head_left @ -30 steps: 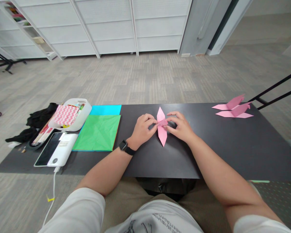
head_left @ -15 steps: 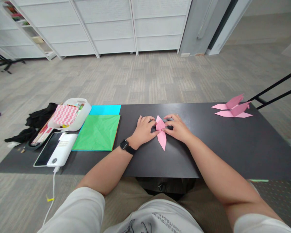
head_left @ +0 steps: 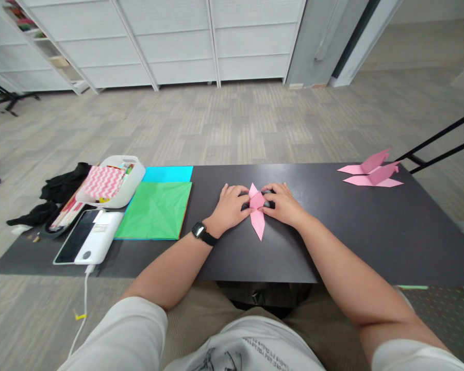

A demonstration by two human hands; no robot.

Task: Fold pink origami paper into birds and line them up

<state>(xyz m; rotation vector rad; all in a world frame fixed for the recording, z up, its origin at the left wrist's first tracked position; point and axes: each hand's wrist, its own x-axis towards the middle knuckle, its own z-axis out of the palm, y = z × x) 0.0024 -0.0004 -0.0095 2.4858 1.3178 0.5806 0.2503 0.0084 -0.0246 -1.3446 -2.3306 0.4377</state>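
Observation:
Between my hands, on the dark table, lies a partly folded pink origami paper [head_left: 257, 202], one long point toward me and a shorter one away. My left hand [head_left: 231, 207], with a black watch [head_left: 198, 230] on its wrist, pinches the left edge between thumb and fingers. From the other side my right hand [head_left: 281, 205] grips the right edge with its fingertips. Two finished pink paper cranes [head_left: 371, 172] stand at the table's far right corner.
Left of my hands lies a stack of green paper [head_left: 154, 210] over blue sheets [head_left: 170, 174]. Beyond it are a white power bank [head_left: 99, 238] with a cable, a phone [head_left: 75, 242], a white basket [head_left: 133, 183] and black cloth [head_left: 64, 184]. The dark table [head_left: 355, 232] has a near edge at my lap.
The pink paper's middle part has flattened and turned slightly between my fingers. Both hands stay almost in place, still holding it.

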